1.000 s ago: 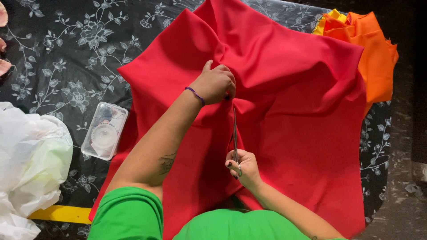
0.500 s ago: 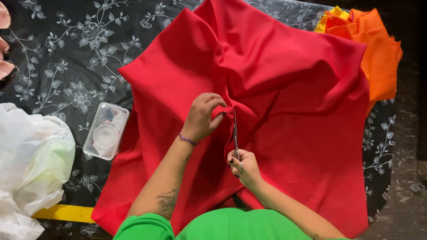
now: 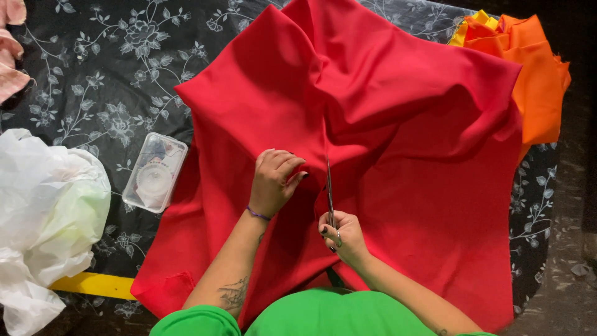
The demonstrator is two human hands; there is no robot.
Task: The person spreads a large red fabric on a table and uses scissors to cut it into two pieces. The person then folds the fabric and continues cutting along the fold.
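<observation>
At the far left edge lies a bit of pink cloth, and nearer on that side sits a crumpled white plastic bag, with a yellow strip showing just beneath it. Right of the bag a clear plastic box rests on the table, its right edge just beside the red fabric. That fabric spreads in loose folds over the middle of the table and hangs toward the person at the near edge. The left hand rests on it with fingers curled, pinching a fold of the cloth. Just right of it the scissors point away from the person, the blades nearly together along the cloth. The right hand grips their handles, fingers closed through the loops. At the far right lies a heap of orange fabric with a yellow piece tucked on top. The table wears a black cloth printed with pale flowers; a dim, rough floor shows on the right.
</observation>
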